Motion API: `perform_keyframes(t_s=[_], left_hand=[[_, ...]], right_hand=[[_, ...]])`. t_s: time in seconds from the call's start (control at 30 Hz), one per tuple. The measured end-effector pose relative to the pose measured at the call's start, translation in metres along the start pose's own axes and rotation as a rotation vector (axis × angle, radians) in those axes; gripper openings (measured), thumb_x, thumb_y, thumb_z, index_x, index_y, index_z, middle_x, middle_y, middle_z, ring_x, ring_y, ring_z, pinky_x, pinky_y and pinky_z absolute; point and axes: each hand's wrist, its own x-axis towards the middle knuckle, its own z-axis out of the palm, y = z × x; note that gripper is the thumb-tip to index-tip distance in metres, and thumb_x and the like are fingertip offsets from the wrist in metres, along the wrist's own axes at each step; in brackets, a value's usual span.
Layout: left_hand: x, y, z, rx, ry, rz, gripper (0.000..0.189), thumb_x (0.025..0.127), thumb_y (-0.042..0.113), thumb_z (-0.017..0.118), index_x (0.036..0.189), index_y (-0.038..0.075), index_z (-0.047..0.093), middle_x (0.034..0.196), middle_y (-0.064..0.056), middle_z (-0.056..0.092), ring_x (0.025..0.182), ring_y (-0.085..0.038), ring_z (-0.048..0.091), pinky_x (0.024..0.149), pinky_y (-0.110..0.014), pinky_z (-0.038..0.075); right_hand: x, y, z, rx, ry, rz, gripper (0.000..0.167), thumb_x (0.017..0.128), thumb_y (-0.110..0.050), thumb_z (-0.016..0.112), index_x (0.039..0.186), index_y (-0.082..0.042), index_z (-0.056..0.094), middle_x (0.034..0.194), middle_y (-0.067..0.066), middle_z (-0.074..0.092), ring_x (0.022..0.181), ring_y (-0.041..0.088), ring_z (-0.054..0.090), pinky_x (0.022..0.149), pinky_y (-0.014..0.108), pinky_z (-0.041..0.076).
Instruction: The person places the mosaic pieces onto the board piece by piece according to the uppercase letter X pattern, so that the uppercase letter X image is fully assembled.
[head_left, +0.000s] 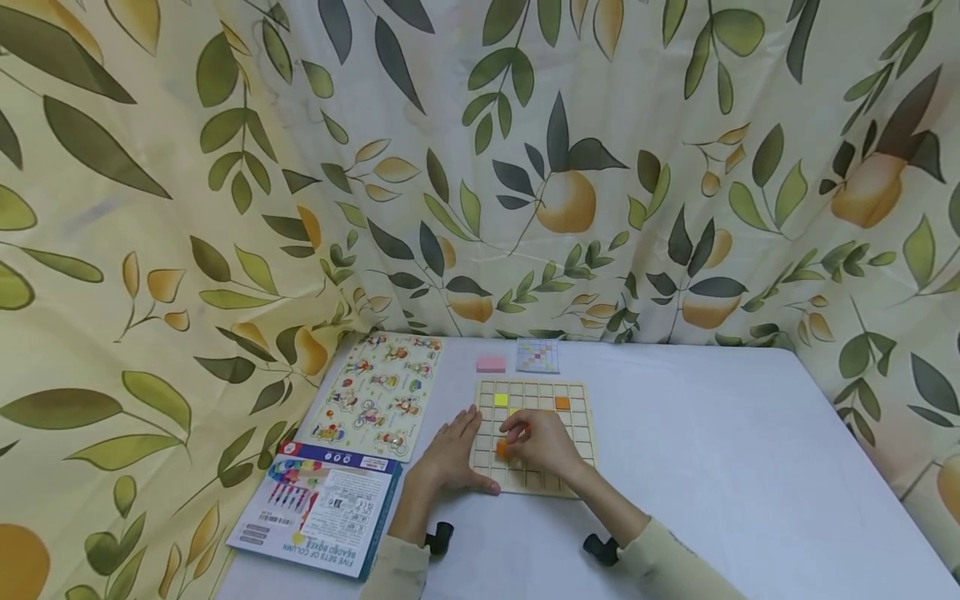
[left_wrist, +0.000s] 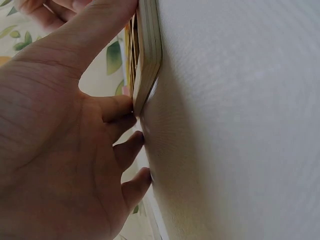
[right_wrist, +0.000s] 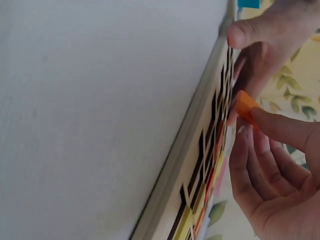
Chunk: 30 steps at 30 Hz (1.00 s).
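Observation:
A wooden grid board [head_left: 534, 482] lies on the table with a yellow tile [head_left: 500, 400] and an orange tile [head_left: 562, 403] in its squares. Over the board, my right hand [head_left: 546, 442] pinches another orange tile [right_wrist: 246, 105] between thumb and fingers, tilted and just above the grid. A bit of red shows by its fingers; the palm hides other squares. My left hand [head_left: 452, 454] rests at the board's left side, fingers extended along that edge and the thumb at the near left corner. In the left wrist view, its fingertips [left_wrist: 142, 175] reach down to the tabletop.
Behind the board are a pink block [head_left: 491, 364] and a small patterned card [head_left: 537, 356]. To the left lie a picture board [head_left: 378, 392] and a printed box [head_left: 315, 512]. Patterned curtains [head_left: 480, 167] rise along the table's far and left sides.

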Motion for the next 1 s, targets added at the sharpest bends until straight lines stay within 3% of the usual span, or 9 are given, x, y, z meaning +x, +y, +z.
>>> perform_keyframes(t_s=[0.1,0.43,0.67,1.0], left_hand=[[0.001,-0.002,0.003,0.010,-0.007,-0.009,0.131,0.068,0.061,0.092,0.166,0.008,0.025,0.174,-0.007,0.019,0.161,-0.026,0.013,0.131,-0.047,0.016],[0.005,-0.007,0.009,0.010,0.010,-0.002,0.132,0.066,0.063,0.092,0.166,0.010,0.026,0.175,-0.005,0.018,0.161,-0.024,0.013,0.130,-0.049,0.016],[0.005,-0.004,0.007,0.019,-0.001,0.002,0.130,0.068,0.062,0.092,0.167,0.010,0.024,0.175,-0.006,0.016,0.161,-0.024,0.011,0.131,-0.048,0.015],[-0.002,0.005,-0.002,0.038,-0.010,-0.014,0.128,0.069,0.061,0.092,0.165,0.006,0.027,0.174,-0.010,0.020,0.161,-0.028,0.016,0.130,-0.050,0.018]], right_hand=[[-0.001,-0.002,0.004,0.005,-0.014,0.005,0.022,0.077,0.007,0.084,0.097,-0.002,0.078,0.075,-0.001,0.071,0.063,0.010,0.064,0.058,0.022,0.055],[-0.004,-0.003,0.013,-0.054,-0.031,0.027,0.020,0.078,0.003,0.085,0.094,-0.007,0.078,0.077,-0.003,0.071,0.068,0.006,0.065,0.065,0.025,0.057],[-0.004,-0.002,0.014,-0.089,-0.038,-0.008,0.019,0.079,0.005,0.085,0.092,-0.006,0.078,0.077,0.000,0.074,0.067,0.004,0.066,0.067,0.025,0.058],[-0.010,-0.002,0.006,-0.029,-0.068,-0.043,0.018,0.084,0.002,0.082,0.100,-0.002,0.077,0.084,0.001,0.076,0.073,0.006,0.070,0.071,0.025,0.060]])
